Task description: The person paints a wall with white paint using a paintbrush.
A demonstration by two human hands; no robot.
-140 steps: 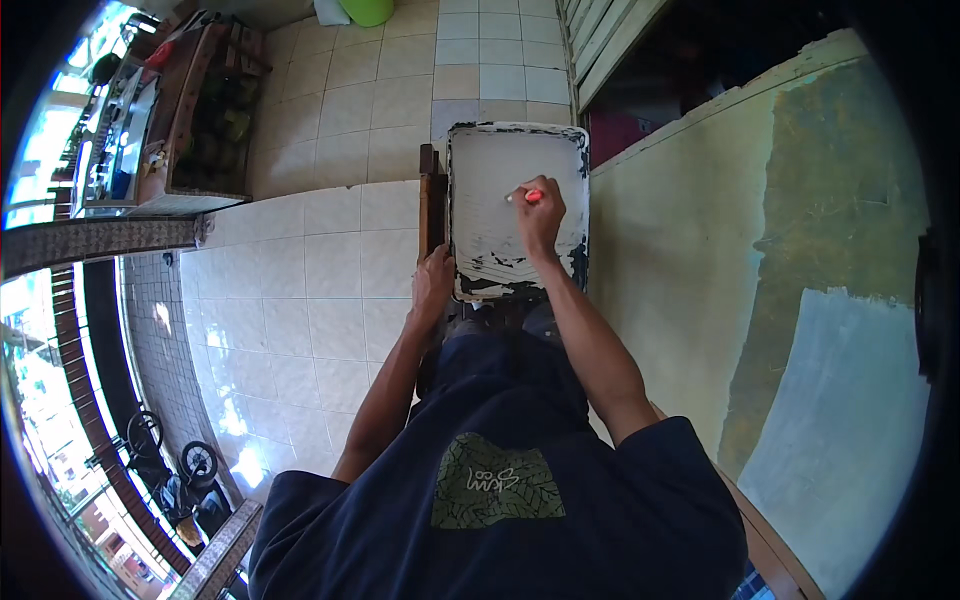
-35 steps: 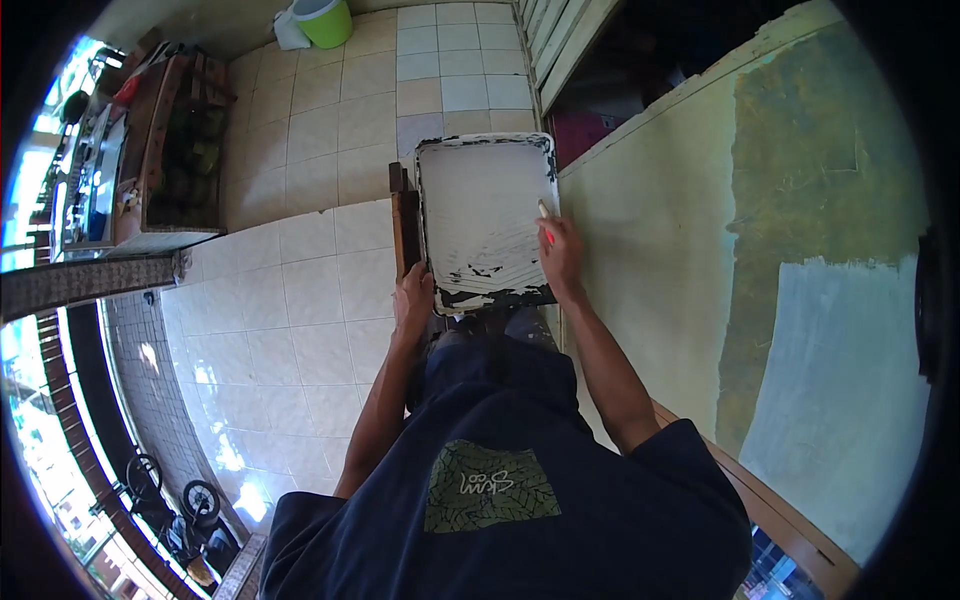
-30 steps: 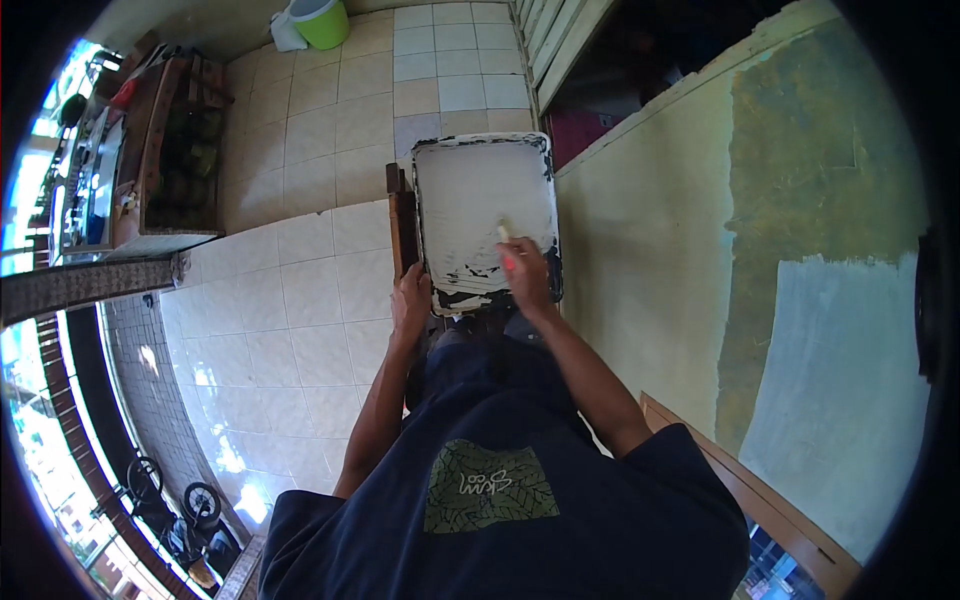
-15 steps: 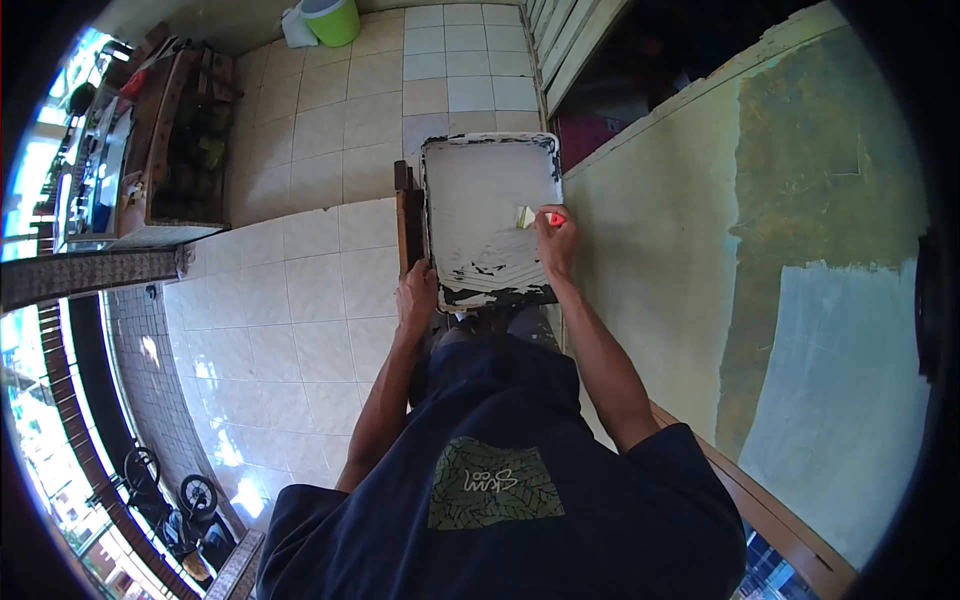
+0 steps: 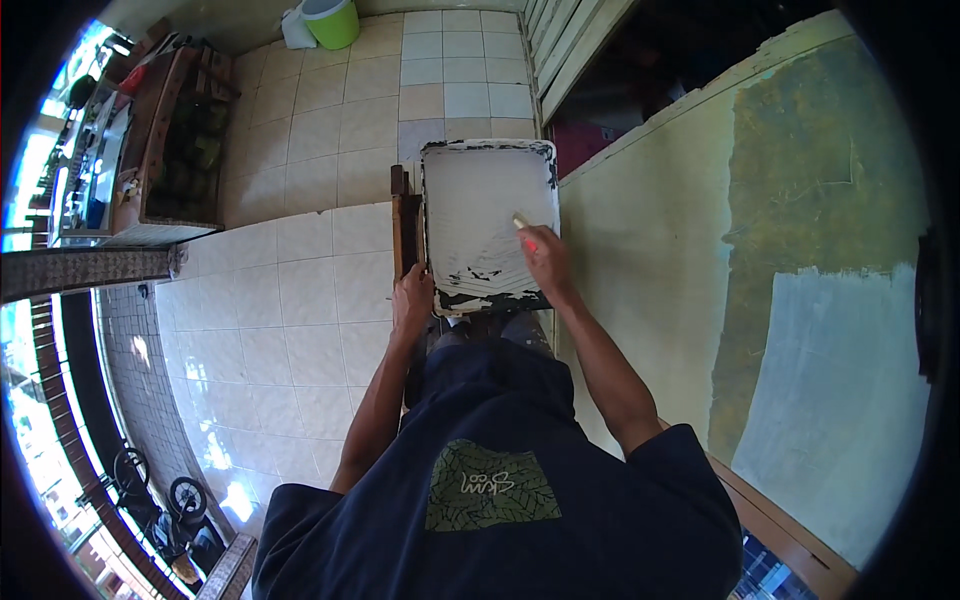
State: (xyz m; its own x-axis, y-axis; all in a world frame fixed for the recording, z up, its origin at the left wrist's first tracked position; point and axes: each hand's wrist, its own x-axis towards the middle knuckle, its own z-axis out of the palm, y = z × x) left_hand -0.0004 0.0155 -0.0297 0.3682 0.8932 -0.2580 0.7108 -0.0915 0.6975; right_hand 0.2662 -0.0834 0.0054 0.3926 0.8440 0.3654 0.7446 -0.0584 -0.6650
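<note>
A paint tray [image 5: 489,145] with white paint in it and dark, chipped patches along its rim sits in front of me. My right hand [image 5: 546,262] is closed around a small paintbrush [image 5: 518,222] with a red handle. Its bristles are over the white paint [image 5: 470,205], right of the tray's middle; whether they touch it I cannot tell. At the tray's near left corner my left hand [image 5: 413,300] grips the edge, beside a brown wooden bar [image 5: 400,235]. Some of its fingers are hidden under the rim.
On the right is a wall [image 5: 640,260] with a freshly whitened patch [image 5: 830,370] and a greenish-brown strip. Light tiles [image 5: 300,290] cover the floor. A green bucket [image 5: 331,22] stands at the far end, and a wooden cabinet [image 5: 180,140] at the far left.
My right hand has come nearer to me and slightly left, turning the brush so its bristles point away from me. The left hand keeps its grip on the tray.
</note>
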